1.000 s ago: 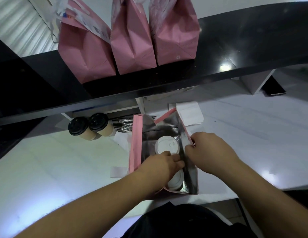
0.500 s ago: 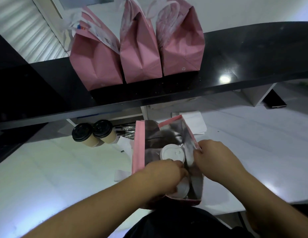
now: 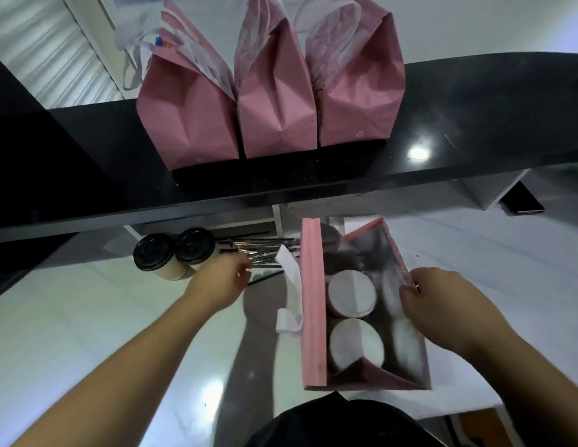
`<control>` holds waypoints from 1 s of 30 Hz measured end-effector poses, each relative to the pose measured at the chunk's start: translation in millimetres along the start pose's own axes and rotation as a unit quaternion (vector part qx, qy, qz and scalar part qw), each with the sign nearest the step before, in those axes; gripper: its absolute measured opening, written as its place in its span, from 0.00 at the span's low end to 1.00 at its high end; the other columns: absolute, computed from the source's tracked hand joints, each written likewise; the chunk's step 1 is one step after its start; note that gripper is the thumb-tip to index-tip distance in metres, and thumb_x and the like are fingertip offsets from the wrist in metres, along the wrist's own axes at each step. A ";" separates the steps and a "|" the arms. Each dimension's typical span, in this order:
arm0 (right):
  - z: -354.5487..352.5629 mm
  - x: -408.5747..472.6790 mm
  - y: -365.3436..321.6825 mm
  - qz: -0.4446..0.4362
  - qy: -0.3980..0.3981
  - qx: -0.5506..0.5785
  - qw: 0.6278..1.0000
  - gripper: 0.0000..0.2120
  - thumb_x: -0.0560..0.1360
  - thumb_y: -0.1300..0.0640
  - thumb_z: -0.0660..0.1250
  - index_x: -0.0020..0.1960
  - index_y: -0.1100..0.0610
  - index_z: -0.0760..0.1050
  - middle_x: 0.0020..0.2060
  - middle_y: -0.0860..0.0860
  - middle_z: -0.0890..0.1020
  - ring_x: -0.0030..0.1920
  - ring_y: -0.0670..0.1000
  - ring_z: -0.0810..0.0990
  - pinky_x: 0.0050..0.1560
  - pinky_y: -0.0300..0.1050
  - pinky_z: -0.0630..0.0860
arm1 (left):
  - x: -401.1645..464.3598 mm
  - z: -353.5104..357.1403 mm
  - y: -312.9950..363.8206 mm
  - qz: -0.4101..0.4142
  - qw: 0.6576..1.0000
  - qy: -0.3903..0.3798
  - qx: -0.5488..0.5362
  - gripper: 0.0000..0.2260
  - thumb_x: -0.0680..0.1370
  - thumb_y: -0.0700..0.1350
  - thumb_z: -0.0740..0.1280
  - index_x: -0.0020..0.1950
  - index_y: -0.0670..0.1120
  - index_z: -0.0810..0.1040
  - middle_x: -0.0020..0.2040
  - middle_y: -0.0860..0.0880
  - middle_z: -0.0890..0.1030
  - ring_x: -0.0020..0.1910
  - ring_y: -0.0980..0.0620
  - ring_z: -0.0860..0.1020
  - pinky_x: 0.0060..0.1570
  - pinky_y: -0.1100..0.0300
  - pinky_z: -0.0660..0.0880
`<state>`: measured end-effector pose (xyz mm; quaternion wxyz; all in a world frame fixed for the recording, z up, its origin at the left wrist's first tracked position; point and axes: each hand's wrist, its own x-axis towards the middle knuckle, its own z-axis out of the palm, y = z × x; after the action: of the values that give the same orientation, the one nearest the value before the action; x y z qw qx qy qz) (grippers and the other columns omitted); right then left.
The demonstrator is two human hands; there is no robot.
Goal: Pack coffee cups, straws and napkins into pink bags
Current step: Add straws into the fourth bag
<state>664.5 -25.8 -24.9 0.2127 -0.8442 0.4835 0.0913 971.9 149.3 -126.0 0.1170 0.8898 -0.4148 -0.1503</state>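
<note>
An open pink bag (image 3: pixel 310 301) with a silver lining stands on the white table. Two white-lidded coffee cups (image 3: pixel 351 293) (image 3: pixel 357 342) sit inside it, one behind the other. My right hand (image 3: pixel 442 306) grips the bag's right rim. My left hand (image 3: pixel 218 282) is out to the left of the bag, at the pile of wrapped straws (image 3: pixel 261 250). One dark straw (image 3: pixel 265 278) pokes out by its fingertips; blur hides whether the fingers pinch it. Two black-lidded cups (image 3: pixel 155 253) (image 3: pixel 195 245) stand left of the straws.
Three closed pink bags (image 3: pixel 187 124) (image 3: pixel 278 117) (image 3: pixel 358 101) stand in a row on the raised black counter (image 3: pixel 474 124) behind the table. The open bag's white handle (image 3: pixel 289 285) hangs down its left side. A dark phone (image 3: pixel 523 201) lies at the far right.
My left hand has come out of the open bag and moved left to the straws. My right hand still holds the bag's right rim. The view has tilted up.
</note>
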 end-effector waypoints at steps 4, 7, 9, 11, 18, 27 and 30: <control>3.1 0.7 2.3 0.007 -0.012 -0.018 1.000 0.16 0.82 0.48 0.57 0.40 0.52 0.77 0.33 0.49 0.82 0.35 0.50 0.81 0.34 0.46 0.77 | 18.1 47.5 -11.9 -0.009 0.994 -0.088 0.059 0.11 0.78 0.45 0.65 0.57 0.52 0.84 0.56 0.47 0.84 0.55 0.44 0.82 0.50 0.55 0.79; 4.1 -0.1 2.7 0.009 -0.025 0.003 1.000 0.15 0.83 0.45 0.59 0.45 0.50 0.80 0.34 0.46 0.83 0.35 0.47 0.82 0.37 0.43 0.80 | 34.2 67.9 -11.2 0.000 0.994 -0.089 0.071 0.14 0.77 0.46 0.64 0.61 0.53 0.82 0.60 0.46 0.81 0.58 0.42 0.81 0.53 0.51 0.80; 5.2 -0.5 2.4 0.015 -0.024 -0.003 1.000 0.13 0.83 0.46 0.60 0.47 0.49 0.80 0.35 0.44 0.83 0.35 0.46 0.82 0.36 0.40 0.78 | 42.7 79.1 -12.9 0.020 0.994 -0.076 0.081 0.15 0.78 0.46 0.65 0.64 0.52 0.80 0.62 0.47 0.78 0.60 0.42 0.79 0.53 0.50 0.79; 5.5 -0.9 0.8 0.021 -0.019 -0.010 1.000 0.12 0.83 0.47 0.60 0.48 0.48 0.80 0.36 0.44 0.83 0.35 0.45 0.82 0.36 0.39 0.77 | 49.3 86.2 -13.9 0.033 0.993 -0.061 0.092 0.15 0.80 0.45 0.64 0.66 0.50 0.79 0.63 0.48 0.77 0.62 0.43 0.76 0.54 0.51 0.78; 2.0 -5.4 -14.1 0.039 -0.025 -0.009 0.999 0.10 0.83 0.49 0.59 0.51 0.47 0.80 0.35 0.44 0.81 0.35 0.43 0.80 0.32 0.36 0.69 | 52.0 94.8 -21.4 0.074 0.990 -0.019 0.120 0.13 0.80 0.40 0.64 0.62 0.45 0.83 0.58 0.46 0.79 0.60 0.42 0.75 0.52 0.49 0.77; 0.5 -10.5 -23.6 0.048 -0.004 -0.032 0.998 0.17 0.83 0.51 0.60 0.35 0.47 0.69 0.29 0.46 0.78 0.31 0.44 0.77 0.29 0.36 0.64 | 49.0 79.6 -6.3 0.103 0.972 -0.111 0.183 0.19 0.79 0.41 0.61 0.63 0.60 0.78 0.56 0.49 0.83 0.54 0.44 0.82 0.45 0.55 0.76; 0.8 -13.9 -25.0 0.043 -0.001 -0.047 0.998 0.17 0.83 0.51 0.59 0.35 0.47 0.68 0.30 0.46 0.78 0.32 0.43 0.77 0.29 0.36 0.63 | 46.0 78.8 -2.6 0.109 0.965 -0.109 0.210 0.18 0.79 0.41 0.61 0.63 0.60 0.78 0.54 0.50 0.83 0.53 0.44 0.83 0.43 0.55 0.74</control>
<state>678.7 -3.5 -13.8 0.1690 -0.8315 0.5144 0.1239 973.0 108.8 -207.8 -0.1025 0.8219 -0.5420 -0.1424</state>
